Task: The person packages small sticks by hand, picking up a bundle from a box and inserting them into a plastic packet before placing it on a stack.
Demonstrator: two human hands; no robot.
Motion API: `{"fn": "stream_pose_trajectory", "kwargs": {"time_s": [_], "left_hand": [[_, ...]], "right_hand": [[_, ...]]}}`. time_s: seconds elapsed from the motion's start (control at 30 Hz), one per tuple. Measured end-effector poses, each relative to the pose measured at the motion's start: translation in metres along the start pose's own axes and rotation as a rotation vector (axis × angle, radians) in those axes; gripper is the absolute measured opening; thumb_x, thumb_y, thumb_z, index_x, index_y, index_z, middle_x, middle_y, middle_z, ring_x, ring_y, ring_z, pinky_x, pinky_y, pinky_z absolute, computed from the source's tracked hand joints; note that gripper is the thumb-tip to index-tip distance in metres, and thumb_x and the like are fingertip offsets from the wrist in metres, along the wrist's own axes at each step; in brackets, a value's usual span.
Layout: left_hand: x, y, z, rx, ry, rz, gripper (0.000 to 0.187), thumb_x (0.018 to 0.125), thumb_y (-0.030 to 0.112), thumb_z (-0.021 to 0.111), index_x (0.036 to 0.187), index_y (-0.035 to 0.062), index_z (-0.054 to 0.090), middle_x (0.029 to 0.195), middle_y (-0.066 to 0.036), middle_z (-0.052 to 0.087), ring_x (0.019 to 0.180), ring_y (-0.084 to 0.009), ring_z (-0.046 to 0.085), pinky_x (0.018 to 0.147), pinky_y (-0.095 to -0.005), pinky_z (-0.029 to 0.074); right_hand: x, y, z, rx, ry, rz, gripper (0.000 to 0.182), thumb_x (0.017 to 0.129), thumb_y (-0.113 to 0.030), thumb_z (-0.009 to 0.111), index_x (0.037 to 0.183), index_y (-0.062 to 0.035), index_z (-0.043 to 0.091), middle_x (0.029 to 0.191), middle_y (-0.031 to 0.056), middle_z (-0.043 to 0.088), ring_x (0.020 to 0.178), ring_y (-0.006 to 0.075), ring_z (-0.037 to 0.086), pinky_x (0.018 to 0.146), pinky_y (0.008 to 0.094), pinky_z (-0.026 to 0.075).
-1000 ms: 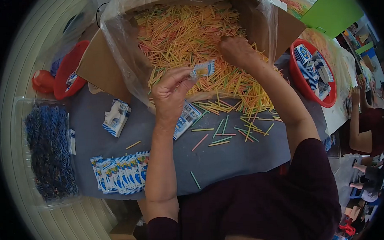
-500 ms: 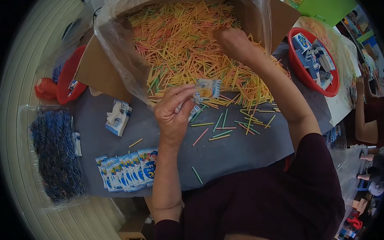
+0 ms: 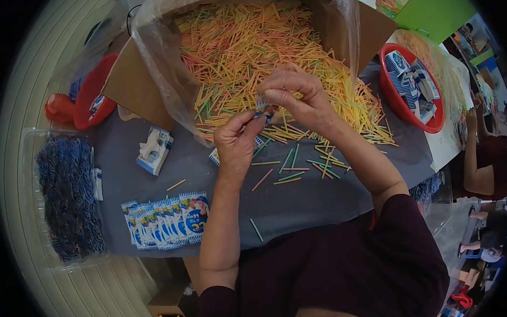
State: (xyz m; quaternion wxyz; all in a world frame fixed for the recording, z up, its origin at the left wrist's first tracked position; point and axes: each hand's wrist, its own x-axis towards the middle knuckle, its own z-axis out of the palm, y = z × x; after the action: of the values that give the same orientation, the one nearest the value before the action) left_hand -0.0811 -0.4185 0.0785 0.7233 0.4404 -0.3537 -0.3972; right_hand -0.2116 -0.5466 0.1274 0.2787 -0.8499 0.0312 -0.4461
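Observation:
My left hand is closed, thumb and fingers pinching a small printed packet. My right hand meets it from above, fingertips pinched together at the packet's upper edge. Whatever those fingertips hold is hidden. Behind both hands lies a large heap of thin coloured sticks in yellow, orange, pink and green, inside a plastic-lined cardboard box. Several loose sticks are scattered on the grey cloth just in front. Part of another blue-and-white packet shows beside my left wrist.
A fanned row of packets lies left of my forearm, with a tissue pack behind it. A clear tray holds dark blue strips. Red basins stand left and right. Another person's arm is at far right.
My right hand has come from the stick heap down to the packet in my left hand. The left hand has shifted slightly right, still holding the packet, which is now turned and partly covered.

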Motion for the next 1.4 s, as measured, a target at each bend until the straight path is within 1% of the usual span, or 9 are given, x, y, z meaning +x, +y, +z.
{"fn": "stream_pose_trajectory", "kwargs": {"time_s": [0.3, 0.53, 0.6, 0.77, 0.83, 0.97, 1.03, 1.23, 1.4], "left_hand": [[-0.066, 0.039, -0.009, 0.284, -0.095, -0.109, 0.012, 0.078, -0.003, 0.072, 0.086, -0.0031, 0.063, 0.082, -0.001, 0.06, 0.074, -0.0078, 0.054, 0.065, -0.0236, 0.044], [-0.164, 0.077, -0.074, 1.107, 0.088, -0.116, 0.015, 0.076, -0.001, 0.07, 0.088, -0.0018, 0.061, 0.082, -0.01, 0.056, 0.08, -0.0257, 0.054, 0.075, -0.035, 0.042], [-0.169, 0.09, -0.074, 1.65, 0.105, -0.102, 0.027, 0.073, 0.004, 0.071, 0.099, 0.0012, 0.064, 0.097, -0.011, 0.056, 0.096, -0.0294, 0.051, 0.085, -0.0413, 0.039], [-0.127, 0.086, -0.047, 1.754, 0.122, 0.089, 0.039, 0.072, 0.01, 0.072, 0.11, 0.0039, 0.063, 0.108, -0.013, 0.054, 0.106, -0.0305, 0.048, 0.089, -0.0445, 0.036], [-0.092, 0.077, -0.03, 1.574, -0.056, 0.173, 0.037, 0.073, 0.007, 0.071, 0.109, 0.0013, 0.063, 0.108, -0.013, 0.055, 0.103, -0.0314, 0.05, 0.088, -0.0433, 0.039], [-0.052, 0.029, -0.023, 1.688, -0.331, 0.126, 0.036, 0.073, 0.01, 0.071, 0.105, -0.0032, 0.062, 0.105, -0.013, 0.054, 0.101, -0.0296, 0.051, 0.082, -0.0387, 0.043], [-0.052, 0.026, -0.02, 1.714, -0.372, 0.092, 0.036, 0.072, 0.009, 0.07, 0.104, -0.0041, 0.061, 0.105, -0.014, 0.054, 0.1, -0.0297, 0.051, 0.08, -0.0369, 0.045], [-0.055, 0.028, -0.018, 1.644, -0.226, 0.253, 0.038, 0.068, 0.005, 0.067, 0.103, -0.0059, 0.061, 0.106, -0.015, 0.054, 0.097, -0.031, 0.053, 0.079, -0.0353, 0.05], [-0.058, 0.015, -0.026, 1.749, -0.252, 0.303, 0.037, 0.067, 0.004, 0.066, 0.103, -0.0061, 0.062, 0.106, -0.015, 0.054, 0.096, -0.0306, 0.053, 0.076, -0.0353, 0.052]], "right_hand": [[-0.022, -0.047, 0.021, 0.05, -0.243, 0.075, 0.038, 0.078, -0.013, 0.074, 0.114, -0.0071, 0.066, 0.092, 0.0142, 0.065, 0.076, 0.0326, 0.065, 0.071, 0.0419, 0.052], [-0.001, -0.041, 0.015, 0.076, -0.47, 0.171, 0.035, 0.084, -0.02, 0.071, 0.117, -0.0096, 0.065, 0.087, 0.0115, 0.064, 0.075, 0.0329, 0.064, 0.066, 0.042, 0.051], [0.027, 0.023, -0.006, -0.398, -0.344, 0.134, 0.028, 0.083, -0.021, 0.07, 0.108, -0.0079, 0.068, 0.087, 0.0115, 0.064, 0.078, 0.0333, 0.064, 0.065, 0.0406, 0.051], [0.071, 0.202, -0.049, -1.163, -0.542, 0.412, 0.023, 0.087, -0.025, 0.063, 0.104, -0.0099, 0.066, 0.112, 0.0159, 0.065, 0.107, 0.0368, 0.06, 0.081, 0.0501, 0.05], [0.06, 0.308, -0.04, -2.484, -0.54, -0.4, 0.038, 0.089, -0.03, 0.061, 0.123, -0.014, 0.062, 0.133, 0.0168, 0.055, 0.123, 0.0364, 0.052, 0.094, 0.0552, 0.044], [0.077, 0.353, -0.005, -1.875, -0.62, 0.126, 0.047, 0.091, -0.034, 0.059, 0.133, -0.0152, 0.056, 0.14, 0.0165, 0.05, 0.129, 0.035, 0.047, 0.098, 0.0585, 0.041], [0.074, 0.357, 0.006, -2.063, -0.026, -0.092, 0.049, 0.092, -0.036, 0.056, 0.137, -0.0159, 0.053, 0.14, 0.0134, 0.051, 0.131, 0.0352, 0.044, 0.096, 0.0595, 0.042], [0.098, 0.202, -0.018, -1.563, -0.646, 0.404, 0.048, 0.093, -0.039, 0.055, 0.135, -0.0161, 0.054, 0.132, 0.0134, 0.057, 0.124, 0.0339, 0.052, 0.094, 0.0542, 0.046], [0.091, 0.167, -0.044, -1.084, -0.443, 0.597, 0.046, 0.091, -0.038, 0.058, 0.129, -0.0127, 0.057, 0.115, 0.016, 0.065, 0.106, 0.0326, 0.062, 0.087, 0.0475, 0.049]]}}
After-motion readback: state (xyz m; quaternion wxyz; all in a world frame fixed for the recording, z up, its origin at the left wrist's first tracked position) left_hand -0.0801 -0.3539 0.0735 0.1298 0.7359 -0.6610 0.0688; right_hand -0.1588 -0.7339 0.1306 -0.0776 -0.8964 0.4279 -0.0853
